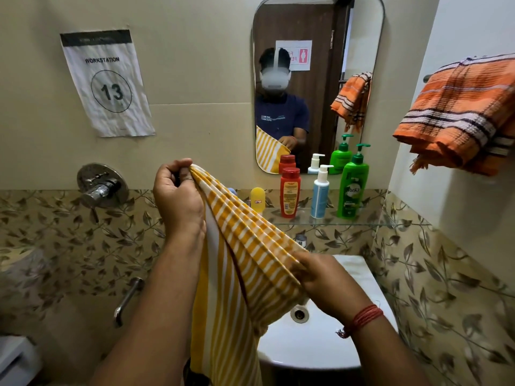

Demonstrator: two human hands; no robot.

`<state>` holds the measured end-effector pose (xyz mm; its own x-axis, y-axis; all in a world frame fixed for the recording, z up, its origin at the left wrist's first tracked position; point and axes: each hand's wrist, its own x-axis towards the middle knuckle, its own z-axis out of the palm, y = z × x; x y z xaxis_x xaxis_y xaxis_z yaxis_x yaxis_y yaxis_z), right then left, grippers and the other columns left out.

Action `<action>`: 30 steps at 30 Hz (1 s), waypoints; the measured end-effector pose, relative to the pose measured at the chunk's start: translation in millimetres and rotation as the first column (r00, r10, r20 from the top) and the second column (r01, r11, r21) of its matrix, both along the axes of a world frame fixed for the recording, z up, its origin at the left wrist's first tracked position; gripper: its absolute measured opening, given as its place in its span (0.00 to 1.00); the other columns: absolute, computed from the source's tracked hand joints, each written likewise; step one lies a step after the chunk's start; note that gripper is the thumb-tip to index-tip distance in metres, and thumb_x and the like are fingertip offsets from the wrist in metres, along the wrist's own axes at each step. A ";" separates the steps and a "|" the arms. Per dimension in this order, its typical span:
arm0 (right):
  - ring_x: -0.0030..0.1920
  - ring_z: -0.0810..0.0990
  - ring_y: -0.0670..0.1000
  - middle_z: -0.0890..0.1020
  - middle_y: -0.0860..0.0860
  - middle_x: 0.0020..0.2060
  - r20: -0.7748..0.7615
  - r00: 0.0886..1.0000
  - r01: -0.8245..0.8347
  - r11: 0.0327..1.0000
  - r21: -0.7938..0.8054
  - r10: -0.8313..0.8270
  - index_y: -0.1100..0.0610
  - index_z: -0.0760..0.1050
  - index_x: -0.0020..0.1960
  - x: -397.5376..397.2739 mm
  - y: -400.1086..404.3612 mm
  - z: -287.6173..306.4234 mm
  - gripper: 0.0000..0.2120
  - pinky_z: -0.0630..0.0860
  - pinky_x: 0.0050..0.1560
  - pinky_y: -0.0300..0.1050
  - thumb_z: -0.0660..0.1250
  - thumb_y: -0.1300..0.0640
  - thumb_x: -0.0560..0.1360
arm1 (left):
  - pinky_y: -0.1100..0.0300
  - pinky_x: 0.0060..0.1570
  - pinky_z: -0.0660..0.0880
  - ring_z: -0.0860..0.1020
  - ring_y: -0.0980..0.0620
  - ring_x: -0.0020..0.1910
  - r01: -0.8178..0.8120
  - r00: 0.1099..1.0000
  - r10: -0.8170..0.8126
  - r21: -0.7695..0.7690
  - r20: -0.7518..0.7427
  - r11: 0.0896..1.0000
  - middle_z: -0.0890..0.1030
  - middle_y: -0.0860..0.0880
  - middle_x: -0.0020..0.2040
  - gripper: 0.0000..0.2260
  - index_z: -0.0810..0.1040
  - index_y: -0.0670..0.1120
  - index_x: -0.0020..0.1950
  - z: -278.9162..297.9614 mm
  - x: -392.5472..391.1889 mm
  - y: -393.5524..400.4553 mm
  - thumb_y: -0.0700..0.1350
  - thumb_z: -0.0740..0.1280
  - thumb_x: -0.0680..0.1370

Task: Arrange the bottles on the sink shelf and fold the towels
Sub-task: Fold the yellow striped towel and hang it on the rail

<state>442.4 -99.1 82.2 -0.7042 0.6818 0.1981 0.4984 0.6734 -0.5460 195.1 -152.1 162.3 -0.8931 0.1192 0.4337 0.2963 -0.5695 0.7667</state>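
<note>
I hold a yellow and white striped towel (pixel 245 263) stretched above the sink. My left hand (pixel 178 196) pinches its upper corner, raised near the wall. My right hand (pixel 326 282) grips the lower end, over the basin. The rest of the towel hangs down between my arms. On the glass shelf (pixel 390 222) stand a small yellow bottle (pixel 257 199), a red bottle (pixel 290 192), a blue and white pump bottle (pixel 320 192) and a green pump bottle (pixel 353 185). An orange striped towel (pixel 459 112) hangs folded on a rail at the right wall.
The white sink (pixel 348 344) sits below my right hand, with a tap (pixel 301 240) behind the towel. A mirror (pixel 317 79) hangs above the shelf. A chrome mixer valve (pixel 101 185) and spout (pixel 126 300) are on the left wall, with a workstation 13 sign (pixel 107 82) above.
</note>
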 end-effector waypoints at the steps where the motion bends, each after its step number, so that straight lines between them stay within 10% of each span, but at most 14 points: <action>1: 0.41 0.81 0.49 0.82 0.47 0.41 -0.054 0.998 0.013 0.999 0.053 -0.010 0.51 0.78 0.48 2.0 1.4 0.6 0.10 0.76 0.37 0.38 0.65 0.65 0.76 | 0.73 0.44 0.75 0.79 0.68 0.41 -0.014 1.000 0.014 0.005 0.014 1.000 0.82 0.57 0.44 0.14 0.81 0.54 0.44 0.0 -3.8 -1.3 0.36 0.64 0.81; 8: 0.37 0.77 0.49 0.80 0.49 0.36 -0.007 0.994 -0.108 0.963 0.246 0.113 0.53 0.76 0.45 14.7 16.5 1.9 0.07 0.74 0.37 0.51 0.65 0.52 0.80 | 0.75 0.42 0.74 0.79 0.70 0.40 -0.024 0.996 0.022 0.012 0.082 1.000 0.81 0.57 0.44 0.14 0.80 0.55 0.43 -4.3 -14.6 -3.6 0.36 0.64 0.81; 14: 0.34 0.73 0.39 0.72 0.37 0.30 0.007 0.982 -0.185 0.951 0.247 0.189 0.33 0.65 0.41 23.7 20.6 0.1 0.12 0.66 0.32 0.35 0.63 0.46 0.80 | 0.75 0.41 0.73 0.79 0.68 0.40 -0.023 0.992 0.025 -0.021 0.126 1.000 0.82 0.57 0.44 0.14 0.80 0.55 0.43 -12.2 -14.3 -1.1 0.38 0.64 0.81; 25: 0.57 0.66 0.45 0.72 0.41 0.53 0.046 0.991 -0.132 0.888 0.440 0.124 0.47 0.81 0.42 40.7 27.3 -20.0 0.10 0.70 0.53 0.38 0.69 0.41 0.73 | 0.77 0.39 0.72 0.79 0.62 0.45 -0.095 0.979 0.105 -0.067 0.174 0.993 0.81 0.58 0.45 0.15 0.79 0.56 0.43 -9.6 -18.6 -5.3 0.38 0.63 0.81; 30: 0.48 0.73 0.42 0.72 0.41 0.49 -0.092 0.992 -0.046 0.927 0.373 0.086 0.48 0.78 0.40 50.2 31.3 -19.9 0.10 0.74 0.43 0.37 0.67 0.44 0.75 | 0.77 0.39 0.72 0.79 0.61 0.46 -0.100 0.975 0.112 -0.071 0.191 0.992 0.81 0.57 0.46 0.15 0.79 0.56 0.43 -10.4 -19.8 -8.8 0.37 0.62 0.81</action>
<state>492.6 -67.8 62.2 -0.7066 0.4989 0.5018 0.3998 0.8666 -0.2987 175.2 -160.9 151.9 -0.9686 0.0400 0.2455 0.1945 -0.4938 0.8476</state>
